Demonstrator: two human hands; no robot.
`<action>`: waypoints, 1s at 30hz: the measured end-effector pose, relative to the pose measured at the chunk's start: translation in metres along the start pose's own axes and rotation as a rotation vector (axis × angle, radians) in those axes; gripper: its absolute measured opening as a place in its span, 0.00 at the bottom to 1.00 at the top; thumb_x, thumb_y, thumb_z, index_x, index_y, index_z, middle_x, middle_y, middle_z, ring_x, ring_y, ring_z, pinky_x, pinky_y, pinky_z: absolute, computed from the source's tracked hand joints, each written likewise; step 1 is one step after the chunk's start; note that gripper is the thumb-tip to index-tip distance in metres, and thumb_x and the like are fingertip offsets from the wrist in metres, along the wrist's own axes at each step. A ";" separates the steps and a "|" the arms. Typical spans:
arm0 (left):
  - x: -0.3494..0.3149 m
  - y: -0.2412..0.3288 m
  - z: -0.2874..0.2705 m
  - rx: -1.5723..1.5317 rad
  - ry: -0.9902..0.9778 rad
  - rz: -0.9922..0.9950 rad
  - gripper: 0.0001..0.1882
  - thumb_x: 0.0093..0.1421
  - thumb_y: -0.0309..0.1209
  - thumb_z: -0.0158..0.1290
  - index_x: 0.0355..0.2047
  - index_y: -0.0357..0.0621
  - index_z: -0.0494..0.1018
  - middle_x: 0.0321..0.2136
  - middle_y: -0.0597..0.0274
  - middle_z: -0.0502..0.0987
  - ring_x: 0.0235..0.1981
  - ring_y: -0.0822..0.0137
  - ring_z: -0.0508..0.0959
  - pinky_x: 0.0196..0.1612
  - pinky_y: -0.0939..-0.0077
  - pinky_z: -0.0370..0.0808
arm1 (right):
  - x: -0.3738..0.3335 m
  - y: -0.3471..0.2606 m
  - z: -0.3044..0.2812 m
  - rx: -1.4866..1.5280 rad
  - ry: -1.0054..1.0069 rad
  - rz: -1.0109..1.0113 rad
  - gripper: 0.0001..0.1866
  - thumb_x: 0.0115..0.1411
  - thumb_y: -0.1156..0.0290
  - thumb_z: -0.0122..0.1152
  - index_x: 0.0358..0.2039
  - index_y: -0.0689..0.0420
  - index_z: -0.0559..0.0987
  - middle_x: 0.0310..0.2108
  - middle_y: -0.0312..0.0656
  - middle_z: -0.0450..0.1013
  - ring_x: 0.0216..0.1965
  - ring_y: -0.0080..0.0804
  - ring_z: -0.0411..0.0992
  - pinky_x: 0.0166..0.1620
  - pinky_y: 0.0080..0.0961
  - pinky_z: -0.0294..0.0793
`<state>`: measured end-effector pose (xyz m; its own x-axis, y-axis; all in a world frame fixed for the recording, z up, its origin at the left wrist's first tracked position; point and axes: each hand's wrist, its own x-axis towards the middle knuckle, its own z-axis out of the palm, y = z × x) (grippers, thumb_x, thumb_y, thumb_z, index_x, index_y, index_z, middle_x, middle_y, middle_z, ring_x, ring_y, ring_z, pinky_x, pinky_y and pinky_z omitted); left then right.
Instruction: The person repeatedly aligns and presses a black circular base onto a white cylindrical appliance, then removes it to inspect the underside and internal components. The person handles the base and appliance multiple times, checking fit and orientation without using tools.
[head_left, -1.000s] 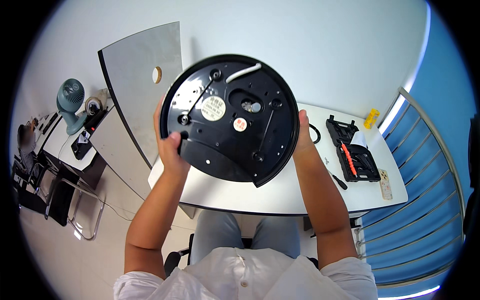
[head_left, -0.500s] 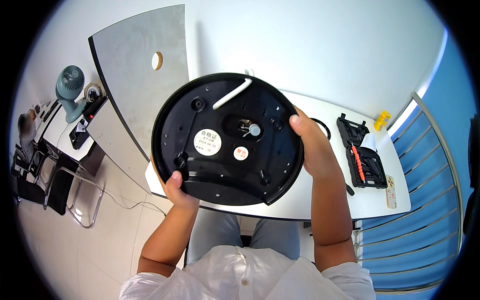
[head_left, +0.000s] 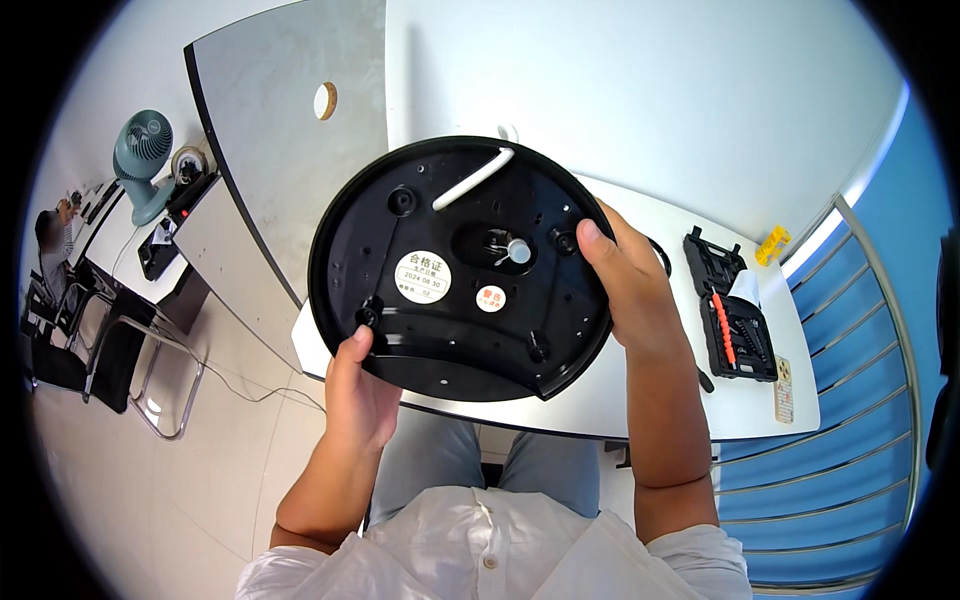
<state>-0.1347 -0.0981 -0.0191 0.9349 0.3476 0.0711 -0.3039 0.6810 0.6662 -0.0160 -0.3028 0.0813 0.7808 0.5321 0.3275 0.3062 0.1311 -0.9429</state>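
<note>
A round black plastic base (head_left: 460, 330) is held up over the desk in both hands, its underside turned toward me. It bears a round white label (head_left: 423, 277), a smaller white-and-red label (head_left: 491, 299), a white strip (head_left: 474, 180) along the top, and a recessed middle with a grey metal knob-like piece (head_left: 518, 251). My left hand (head_left: 358, 395) grips its lower left edge, thumb on the underside. My right hand (head_left: 632, 280) grips the right rim, thumb near a screw hole. The fingers behind the base are hidden.
On the white desk (head_left: 640, 215) at the right lie an open black tool case (head_left: 740, 335) with an orange-handled tool (head_left: 722, 328), a yellow object (head_left: 772, 246) and a beige strip (head_left: 783, 390). A grey partition (head_left: 270, 130) stands left; metal railing (head_left: 880, 290) borders the right. A person sits far left.
The base has shifted slightly right and up in the picture. My left hand's thumb has moved slightly, still on the lower left edge. Both hands keep their hold.
</note>
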 end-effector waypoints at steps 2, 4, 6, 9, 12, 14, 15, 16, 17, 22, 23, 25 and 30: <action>-0.001 -0.001 -0.006 0.009 -0.079 -0.026 0.31 0.63 0.50 0.46 0.60 0.43 0.60 0.56 0.58 0.68 0.57 0.60 0.68 0.58 0.63 0.64 | 0.001 0.002 0.005 0.025 -0.001 -0.004 0.27 0.67 0.61 0.47 0.62 0.62 0.62 0.54 0.45 0.68 0.55 0.27 0.66 0.58 0.23 0.61; 0.003 -0.022 -0.017 -0.072 -0.155 0.104 0.34 0.63 0.54 0.44 0.61 0.44 0.58 0.58 0.59 0.66 0.58 0.61 0.66 0.59 0.63 0.63 | -0.001 0.004 0.005 0.022 0.021 -0.003 0.27 0.66 0.62 0.47 0.62 0.62 0.62 0.54 0.44 0.69 0.55 0.27 0.66 0.58 0.23 0.61; 0.001 -0.037 -0.018 -0.035 -0.222 0.189 0.40 0.61 0.62 0.41 0.62 0.46 0.56 0.60 0.61 0.63 0.61 0.61 0.63 0.61 0.62 0.61 | -0.004 0.008 0.004 0.003 0.058 0.002 0.27 0.66 0.63 0.48 0.62 0.61 0.63 0.54 0.44 0.69 0.55 0.26 0.66 0.58 0.23 0.61; -0.005 -0.053 -0.017 -0.155 -0.209 0.187 0.41 0.59 0.63 0.41 0.63 0.48 0.55 0.62 0.61 0.60 0.61 0.61 0.62 0.62 0.62 0.60 | -0.013 0.016 0.008 -0.019 0.067 -0.022 0.26 0.66 0.64 0.48 0.62 0.60 0.63 0.54 0.44 0.69 0.55 0.26 0.65 0.58 0.23 0.60; -0.011 -0.046 0.004 -0.458 -0.397 -0.079 0.44 0.57 0.62 0.47 0.64 0.47 0.53 0.63 0.60 0.59 0.63 0.58 0.60 0.64 0.59 0.58 | -0.025 0.021 0.005 -0.040 0.128 -0.026 0.27 0.66 0.63 0.49 0.62 0.61 0.62 0.54 0.45 0.68 0.56 0.27 0.65 0.59 0.23 0.60; -0.015 -0.048 0.003 -0.517 -0.487 -0.150 0.44 0.57 0.58 0.52 0.64 0.46 0.52 0.63 0.60 0.59 0.63 0.58 0.60 0.64 0.59 0.57 | -0.028 0.023 0.003 0.006 0.107 -0.055 0.27 0.66 0.62 0.48 0.62 0.62 0.62 0.55 0.46 0.67 0.56 0.27 0.64 0.59 0.23 0.60; -0.017 -0.054 -0.003 -0.444 -0.491 -0.140 0.43 0.56 0.55 0.54 0.64 0.46 0.52 0.62 0.60 0.59 0.63 0.58 0.60 0.64 0.59 0.57 | -0.029 0.024 0.002 0.029 0.096 -0.069 0.28 0.67 0.61 0.48 0.62 0.63 0.62 0.55 0.46 0.67 0.56 0.28 0.64 0.59 0.23 0.60; -0.018 -0.064 -0.009 -0.377 -0.499 -0.132 0.42 0.56 0.52 0.56 0.64 0.45 0.53 0.62 0.60 0.60 0.63 0.58 0.60 0.64 0.59 0.57 | -0.031 0.022 0.001 0.018 0.092 -0.056 0.28 0.67 0.61 0.48 0.63 0.64 0.61 0.56 0.47 0.66 0.56 0.28 0.64 0.59 0.24 0.60; -0.022 -0.077 -0.013 -0.260 -0.466 -0.053 0.41 0.57 0.51 0.55 0.64 0.46 0.53 0.63 0.61 0.59 0.63 0.58 0.60 0.64 0.56 0.56 | -0.031 0.022 0.003 0.028 0.072 -0.061 0.28 0.67 0.62 0.47 0.63 0.64 0.60 0.57 0.47 0.65 0.57 0.28 0.64 0.59 0.24 0.59; -0.024 -0.132 -0.017 -0.145 -0.356 0.060 0.37 0.59 0.48 0.52 0.64 0.46 0.54 0.63 0.62 0.58 0.64 0.58 0.59 0.65 0.51 0.52 | -0.032 0.026 0.013 -0.103 -0.002 -0.167 0.27 0.67 0.63 0.47 0.63 0.63 0.60 0.61 0.46 0.61 0.62 0.31 0.59 0.61 0.25 0.57; -0.025 -0.132 -0.016 -0.157 -0.345 0.050 0.37 0.60 0.49 0.51 0.64 0.45 0.54 0.63 0.62 0.59 0.63 0.58 0.60 0.65 0.51 0.54 | -0.031 0.024 0.016 -0.124 -0.002 -0.151 0.27 0.67 0.64 0.47 0.63 0.63 0.60 0.61 0.46 0.61 0.62 0.31 0.59 0.61 0.26 0.57; -0.027 -0.128 -0.011 -0.182 -0.323 0.027 0.37 0.61 0.50 0.50 0.63 0.43 0.54 0.62 0.60 0.60 0.63 0.58 0.61 0.63 0.51 0.57 | -0.030 0.016 0.020 -0.169 0.000 -0.119 0.26 0.67 0.64 0.46 0.62 0.63 0.61 0.61 0.46 0.61 0.62 0.32 0.59 0.62 0.26 0.57; -0.030 -0.087 0.010 -0.169 -0.352 -0.274 0.37 0.62 0.52 0.47 0.64 0.41 0.52 0.62 0.55 0.61 0.62 0.57 0.62 0.59 0.52 0.65 | -0.024 0.009 0.021 -0.099 -0.015 -0.051 0.26 0.67 0.64 0.45 0.63 0.62 0.60 0.60 0.46 0.63 0.60 0.31 0.61 0.61 0.25 0.58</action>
<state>-0.1346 -0.1745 -0.0720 0.9811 -0.0791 0.1766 -0.0360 0.8223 0.5679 -0.0432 -0.2966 0.0640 0.7551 0.5393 0.3729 0.3977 0.0754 -0.9144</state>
